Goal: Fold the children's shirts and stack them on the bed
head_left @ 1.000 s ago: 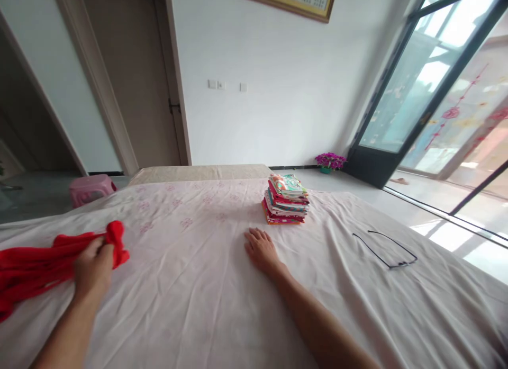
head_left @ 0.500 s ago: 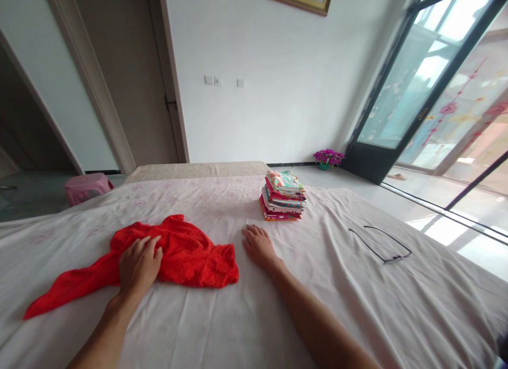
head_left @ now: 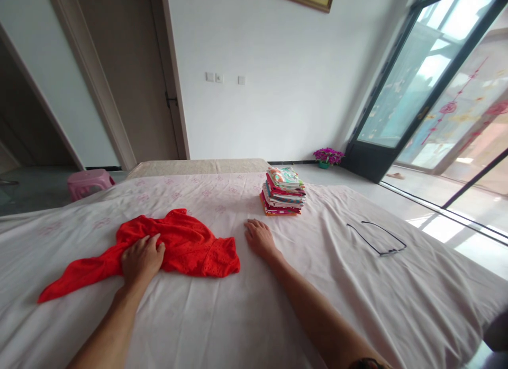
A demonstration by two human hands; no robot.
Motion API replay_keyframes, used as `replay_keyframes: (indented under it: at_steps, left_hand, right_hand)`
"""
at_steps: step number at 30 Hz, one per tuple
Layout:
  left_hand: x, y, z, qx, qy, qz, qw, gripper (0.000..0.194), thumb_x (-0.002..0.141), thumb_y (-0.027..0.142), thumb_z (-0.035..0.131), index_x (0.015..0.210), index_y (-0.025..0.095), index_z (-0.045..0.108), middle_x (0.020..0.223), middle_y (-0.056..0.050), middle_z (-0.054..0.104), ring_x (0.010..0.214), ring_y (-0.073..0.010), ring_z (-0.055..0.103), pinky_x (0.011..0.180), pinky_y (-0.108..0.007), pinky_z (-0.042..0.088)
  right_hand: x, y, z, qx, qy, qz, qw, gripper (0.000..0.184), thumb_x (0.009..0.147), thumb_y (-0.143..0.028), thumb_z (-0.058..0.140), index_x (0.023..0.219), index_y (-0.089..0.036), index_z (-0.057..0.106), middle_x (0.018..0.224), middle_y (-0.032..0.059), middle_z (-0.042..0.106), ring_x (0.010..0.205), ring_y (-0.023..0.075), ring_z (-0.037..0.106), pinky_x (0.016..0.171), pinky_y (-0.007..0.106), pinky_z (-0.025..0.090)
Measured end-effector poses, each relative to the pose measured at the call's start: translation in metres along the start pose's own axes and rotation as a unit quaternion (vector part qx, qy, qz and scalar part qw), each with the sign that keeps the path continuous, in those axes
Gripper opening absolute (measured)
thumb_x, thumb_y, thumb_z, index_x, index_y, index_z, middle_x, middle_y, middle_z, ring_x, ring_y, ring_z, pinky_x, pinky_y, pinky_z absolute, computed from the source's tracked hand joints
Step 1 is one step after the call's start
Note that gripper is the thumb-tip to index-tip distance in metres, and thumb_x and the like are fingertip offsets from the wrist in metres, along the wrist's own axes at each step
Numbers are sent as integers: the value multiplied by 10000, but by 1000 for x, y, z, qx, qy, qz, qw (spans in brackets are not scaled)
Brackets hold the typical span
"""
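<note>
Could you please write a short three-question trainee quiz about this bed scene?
1. True or false: the left hand rests on the red garment.
2. Which lies nearest the right hand? A) pink stool B) stack of folded clothes C) flower pot
3. Fill in: the black wire hanger lies on the ____.

Key: 1 true; 2 B; 3 bed sheet.

red eyelet garment (head_left: 190,247), crumpled, on sheet
</note>
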State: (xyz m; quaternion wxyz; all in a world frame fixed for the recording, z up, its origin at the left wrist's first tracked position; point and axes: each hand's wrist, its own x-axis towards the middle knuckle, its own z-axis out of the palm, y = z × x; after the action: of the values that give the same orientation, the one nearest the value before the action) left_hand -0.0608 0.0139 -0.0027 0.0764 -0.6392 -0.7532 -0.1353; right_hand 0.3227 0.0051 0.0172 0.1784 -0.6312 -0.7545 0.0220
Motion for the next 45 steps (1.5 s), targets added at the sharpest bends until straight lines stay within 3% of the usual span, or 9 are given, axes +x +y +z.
replay_keyframes:
  at_steps: [9, 34, 45]
  left_hand:
    - [-6, 0, 1, -5, 10, -1, 1000, 495, 953, 401, 361, 1353, 208, 581, 1395, -137, 573, 1228, -314, 546, 1034, -463, 364]
    - [-3, 10, -9, -38, 23, -22, 999, 468, 926, 353, 379, 1285, 190, 632, 1284, -142, 640, 1164, -299, 584, 950, -413, 421]
    - [-3, -4, 4, -44, 23, 5, 999, 464, 939, 383, 375, 1290, 210, 625, 1355, -108, 611, 1207, -293, 572, 998, -432, 409]
  right_hand:
    - [0, -8, -1, -12, -2, 38, 999, 407, 973, -267, 413, 1350, -205, 551, 1434, 84, 539, 1308, 208, 455, 1101, 325, 268]
    - [-3, -6, -5, -21, 9, 19, 1000, 388, 982, -252, 388, 1321, -221, 573, 1416, 86, 548, 1287, 225, 465, 1089, 326, 285]
    - [-6, -5, -1, -21, 13, 6, 1000, 414, 981, -279, 402, 1362, -236, 558, 1445, 72, 527, 1319, 218, 441, 1121, 331, 263]
